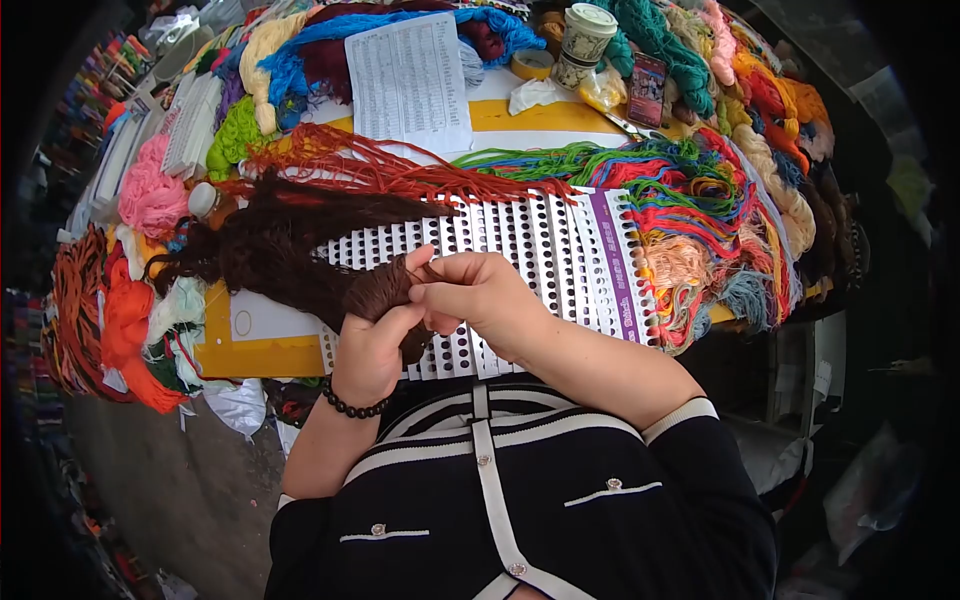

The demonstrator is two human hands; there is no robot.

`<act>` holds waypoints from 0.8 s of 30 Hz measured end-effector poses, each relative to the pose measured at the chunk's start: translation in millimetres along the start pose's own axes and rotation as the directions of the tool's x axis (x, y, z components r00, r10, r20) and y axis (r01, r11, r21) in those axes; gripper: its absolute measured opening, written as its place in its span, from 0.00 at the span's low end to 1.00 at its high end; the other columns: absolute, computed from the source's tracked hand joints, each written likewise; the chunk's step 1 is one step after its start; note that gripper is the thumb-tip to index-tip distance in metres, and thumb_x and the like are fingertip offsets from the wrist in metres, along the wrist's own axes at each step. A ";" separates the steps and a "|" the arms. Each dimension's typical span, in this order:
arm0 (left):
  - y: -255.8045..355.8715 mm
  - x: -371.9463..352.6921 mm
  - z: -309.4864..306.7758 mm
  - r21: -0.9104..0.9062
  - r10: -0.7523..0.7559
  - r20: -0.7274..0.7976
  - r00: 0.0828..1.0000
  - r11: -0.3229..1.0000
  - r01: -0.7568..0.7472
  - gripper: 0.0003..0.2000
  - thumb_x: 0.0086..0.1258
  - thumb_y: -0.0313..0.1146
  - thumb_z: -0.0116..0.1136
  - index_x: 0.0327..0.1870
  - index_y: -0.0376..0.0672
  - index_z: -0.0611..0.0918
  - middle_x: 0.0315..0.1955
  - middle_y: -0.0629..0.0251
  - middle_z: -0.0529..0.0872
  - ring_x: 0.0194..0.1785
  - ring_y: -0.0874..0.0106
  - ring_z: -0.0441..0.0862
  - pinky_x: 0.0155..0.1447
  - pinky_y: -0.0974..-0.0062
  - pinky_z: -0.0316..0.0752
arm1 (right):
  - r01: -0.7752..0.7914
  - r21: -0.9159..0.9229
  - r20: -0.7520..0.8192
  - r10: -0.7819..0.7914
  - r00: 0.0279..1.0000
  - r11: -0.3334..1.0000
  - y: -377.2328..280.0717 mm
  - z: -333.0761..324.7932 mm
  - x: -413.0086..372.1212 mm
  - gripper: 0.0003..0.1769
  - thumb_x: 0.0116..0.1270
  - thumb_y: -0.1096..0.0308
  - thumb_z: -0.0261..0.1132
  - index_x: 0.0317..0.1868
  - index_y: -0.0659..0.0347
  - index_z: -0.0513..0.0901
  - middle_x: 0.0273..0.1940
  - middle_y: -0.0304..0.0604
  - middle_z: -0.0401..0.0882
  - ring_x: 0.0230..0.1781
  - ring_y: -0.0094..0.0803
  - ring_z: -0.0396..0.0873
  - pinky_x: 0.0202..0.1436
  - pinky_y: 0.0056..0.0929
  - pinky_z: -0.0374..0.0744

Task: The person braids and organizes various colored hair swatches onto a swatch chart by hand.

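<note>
A thick bundle of dark brown thread point(280, 250) spreads from the left of the table to my hands. My left hand point(368, 350) is closed around its gathered end, the thumb pressed on the strands. Close against it, my right hand point(480, 300) pinches some of the brown strands between thumb and fingers. Under both hands lie white punched thread cards point(500, 245) with rows of round holes, one with a purple strip point(610, 255). Orange-red threads point(400, 165) hang through the far edge of the cards.
Multicoloured threads point(690, 200) lie at the right. Behind are a printed sheet point(408, 85), a paper cup point(585, 45), a tape roll point(532, 65), a phone point(647, 88) and scissors point(628, 125). Pink yarn point(155, 185) and a small capped jar point(208, 203) are at the left.
</note>
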State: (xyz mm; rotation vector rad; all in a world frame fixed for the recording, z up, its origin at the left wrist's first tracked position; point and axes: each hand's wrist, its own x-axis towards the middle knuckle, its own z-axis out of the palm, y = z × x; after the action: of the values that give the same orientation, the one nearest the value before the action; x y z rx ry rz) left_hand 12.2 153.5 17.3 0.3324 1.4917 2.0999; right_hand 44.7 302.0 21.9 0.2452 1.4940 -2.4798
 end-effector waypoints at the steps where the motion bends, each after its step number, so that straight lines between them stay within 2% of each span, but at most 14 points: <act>1: -1.2 0.0 -0.6 0.052 0.015 0.020 1.000 0.999 -0.016 0.23 0.60 0.21 0.45 0.60 0.28 0.69 0.43 0.56 0.80 0.36 0.72 0.80 0.45 0.77 0.75 | -0.001 0.002 0.000 0.001 1.000 1.000 0.5 -0.6 0.1 0.04 0.59 0.74 0.64 0.29 0.66 0.80 0.20 0.36 0.75 0.20 0.20 0.71 0.27 0.18 0.69; 4: 1.5 -1.7 5.5 0.024 -0.004 0.002 1.000 1.000 0.004 0.23 0.61 0.21 0.46 0.60 0.28 0.69 0.42 0.56 0.81 0.36 0.72 0.80 0.43 0.77 0.75 | -0.023 -0.070 -0.015 0.022 1.000 0.997 1.1 -2.3 -0.4 0.04 0.60 0.75 0.63 0.29 0.66 0.80 0.20 0.36 0.75 0.20 0.20 0.71 0.27 0.18 0.69; 6: 6.4 -1.6 4.1 0.022 0.007 0.030 1.000 1.000 -0.008 0.23 0.61 0.21 0.46 0.60 0.27 0.69 0.41 0.56 0.81 0.35 0.72 0.80 0.41 0.77 0.75 | -0.030 0.057 0.025 0.028 0.999 0.998 1.4 -2.6 -1.0 0.03 0.61 0.75 0.62 0.32 0.67 0.80 0.22 0.36 0.76 0.21 0.19 0.72 0.27 0.18 0.69; 8: 8.6 -1.4 2.2 0.021 0.018 0.058 0.998 1.000 -0.020 0.23 0.61 0.21 0.45 0.60 0.27 0.69 0.41 0.56 0.81 0.35 0.72 0.80 0.39 0.77 0.76 | -0.010 0.065 0.018 0.009 1.000 0.998 -0.5 -2.5 -2.5 0.04 0.61 0.76 0.62 0.36 0.67 0.80 0.24 0.36 0.77 0.23 0.19 0.73 0.28 0.19 0.70; 10: 9.6 -1.4 1.3 -0.146 -0.075 0.047 0.996 0.986 0.081 0.22 0.62 0.21 0.43 0.59 0.27 0.69 0.41 0.56 0.81 0.35 0.72 0.80 0.36 0.78 0.78 | 0.011 0.074 0.012 -0.012 1.000 0.997 -1.0 -3.4 -3.2 0.06 0.62 0.76 0.62 0.39 0.68 0.80 0.26 0.36 0.78 0.24 0.18 0.74 0.29 0.19 0.72; 12: 12.0 -1.8 3.6 -0.144 -0.076 0.031 0.997 0.986 0.080 0.22 0.62 0.21 0.43 0.59 0.27 0.69 0.41 0.56 0.81 0.36 0.72 0.81 0.36 0.78 0.79 | 0.011 0.144 0.025 -0.015 1.000 0.990 0.3 -5.1 -3.3 0.11 0.62 0.76 0.62 0.45 0.68 0.78 0.31 0.36 0.79 0.26 0.18 0.75 0.34 0.18 0.74; 17: 11.0 -1.5 3.0 -0.129 -0.082 0.001 0.997 0.988 0.081 0.21 0.62 0.21 0.41 0.58 0.27 0.70 0.41 0.55 0.81 0.37 0.72 0.81 0.36 0.77 0.80 | 0.015 0.195 0.034 -0.022 0.999 0.981 -3.0 -4.1 -6.5 0.10 0.62 0.76 0.61 0.45 0.67 0.78 0.33 0.36 0.79 0.28 0.18 0.76 0.37 0.18 0.75; 20: 8.6 -0.5 1.0 -0.131 -0.065 -0.008 0.998 0.989 0.063 0.20 0.62 0.20 0.41 0.56 0.27 0.72 0.42 0.55 0.81 0.37 0.71 0.82 0.39 0.77 0.80 | 0.050 0.172 0.016 -0.054 0.998 0.984 3.9 -6.5 -2.6 0.09 0.64 0.73 0.59 0.43 0.65 0.78 0.32 0.36 0.79 0.30 0.20 0.76 0.40 0.20 0.74; 22: 2.2 1.2 -7.1 -0.052 0.040 -0.123 0.992 0.998 -0.047 0.18 0.62 0.21 0.41 0.53 0.27 0.74 0.38 0.55 0.83 0.38 0.69 0.82 0.48 0.72 0.78 | 0.084 0.165 0.013 -0.087 0.996 0.983 2.3 -8.4 -1.6 0.08 0.65 0.70 0.58 0.42 0.65 0.78 0.32 0.36 0.79 0.30 0.21 0.77 0.41 0.22 0.73; 24: 5.9 0.4 -17.6 -0.108 0.028 -0.103 0.994 0.993 -0.039 0.18 0.63 0.22 0.41 0.53 0.28 0.74 0.35 0.55 0.83 0.38 0.68 0.82 0.51 0.71 0.76 | -0.017 0.469 -0.011 0.025 1.000 0.883 -12.7 -10.8 -1.8 0.10 0.65 0.64 0.57 0.39 0.62 0.78 0.28 0.34 0.76 0.27 0.22 0.73 0.42 0.25 0.72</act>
State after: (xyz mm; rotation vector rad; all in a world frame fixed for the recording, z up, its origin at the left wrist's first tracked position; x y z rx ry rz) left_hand 1.5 138.3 16.4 0.2136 1.4280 2.2453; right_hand 43.1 317.5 28.0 0.3629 0.8593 -2.7916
